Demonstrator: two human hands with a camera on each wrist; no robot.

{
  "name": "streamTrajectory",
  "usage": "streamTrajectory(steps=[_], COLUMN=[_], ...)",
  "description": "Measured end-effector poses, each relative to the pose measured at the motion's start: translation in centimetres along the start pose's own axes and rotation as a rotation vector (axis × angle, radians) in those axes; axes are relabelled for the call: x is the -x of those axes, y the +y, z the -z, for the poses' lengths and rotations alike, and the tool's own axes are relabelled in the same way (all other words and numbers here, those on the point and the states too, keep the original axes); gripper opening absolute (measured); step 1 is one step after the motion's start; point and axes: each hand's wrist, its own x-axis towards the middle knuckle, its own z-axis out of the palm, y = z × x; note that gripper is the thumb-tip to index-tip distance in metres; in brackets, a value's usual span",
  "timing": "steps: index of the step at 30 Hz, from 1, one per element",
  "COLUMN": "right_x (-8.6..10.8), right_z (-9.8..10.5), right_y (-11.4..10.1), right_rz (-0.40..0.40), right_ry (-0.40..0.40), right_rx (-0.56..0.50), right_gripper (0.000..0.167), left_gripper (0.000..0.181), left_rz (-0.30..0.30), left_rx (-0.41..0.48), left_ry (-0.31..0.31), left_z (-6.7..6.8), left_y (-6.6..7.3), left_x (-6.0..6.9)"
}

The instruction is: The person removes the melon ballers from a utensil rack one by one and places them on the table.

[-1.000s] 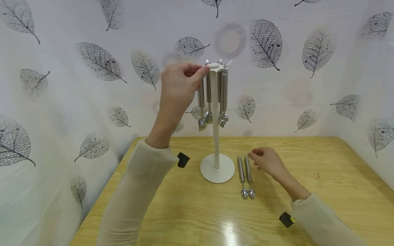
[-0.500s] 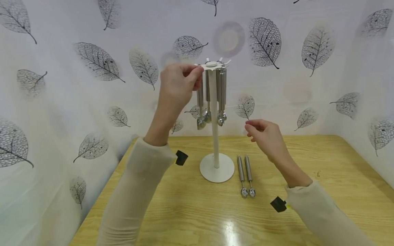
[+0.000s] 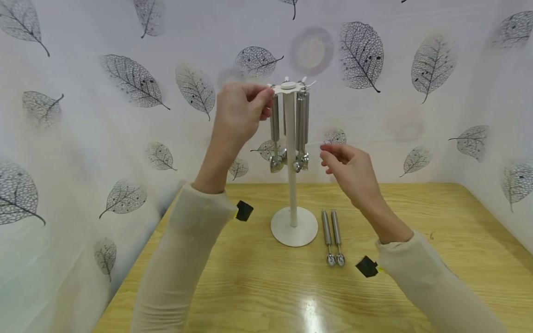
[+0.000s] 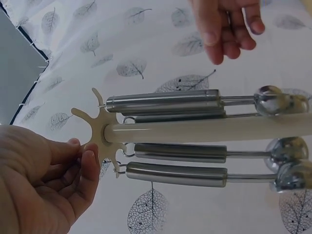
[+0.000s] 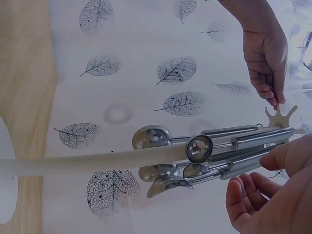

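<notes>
A white stand point(image 3: 291, 189) rises from a round base, with several steel-handled scoops point(image 4: 175, 174) hanging by loops from its hooked top. My left hand point(image 3: 239, 113) pinches one hook of that top point(image 4: 101, 127) between thumb and fingertips. My right hand point(image 3: 351, 169) is raised to the right of the stand, fingers loosely bent and thumb apart from them. In the right wrist view the right hand point(image 5: 278, 190) appears close to the hanging handles point(image 5: 248, 158), with nothing held. Two more scoops point(image 3: 326, 229) lie side by side on the table, right of the base.
The wooden table point(image 3: 250, 291) has light wood grain and a far edge close to a white curtain point(image 3: 383, 125) printed with dark leaves. The stand's round base point(image 3: 294, 238) rests near the table's middle. A black wrist camera point(image 3: 366, 267) juts from the right sleeve.
My right hand has risen from beside the scoops on the table and moved left toward the stand. The stand's top and hanging scoops have turned a little, while my left hand keeps its pinch.
</notes>
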Motion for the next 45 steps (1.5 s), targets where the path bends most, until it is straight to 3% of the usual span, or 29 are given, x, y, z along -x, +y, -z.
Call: streamTrajectory(steps=[9, 20, 27, 38, 45], right_x=[-1.1, -2.1, -2.7, -3.4, -3.3], right_z=[-0.9, -2.0, -2.6, -3.4, -3.3], right_y=[-1.3, -2.5, -2.8, -2.9, -2.9], right_rz=[0.118, 0.186, 0.201, 0.199, 0.216], right_ry=[-0.007, -0.010, -0.007, -0.032, -0.076], right_rx=[-0.105, -0.156, -0.202, -0.267, -0.229], right_gripper=[0.029, 0.028, 0.029, 0.030, 0.034], left_gripper=[0.024, 0.023, 0.023, 0.022, 0.024], left_rz=[-0.013, -0.038, -0.020, -0.042, -0.042], left_rx=[0.008, -0.001, 0.018, 0.050, 0.040], left_ry=[-0.026, -0.033, -0.030, -0.024, -0.014], left_z=[0.6, 0.8, 0.8, 0.6, 0.6], left_y=[-0.4, -0.8, -0.9, -1.1, -1.1], left_x=[-0.5, -0.9, -0.9, -0.9, -0.9])
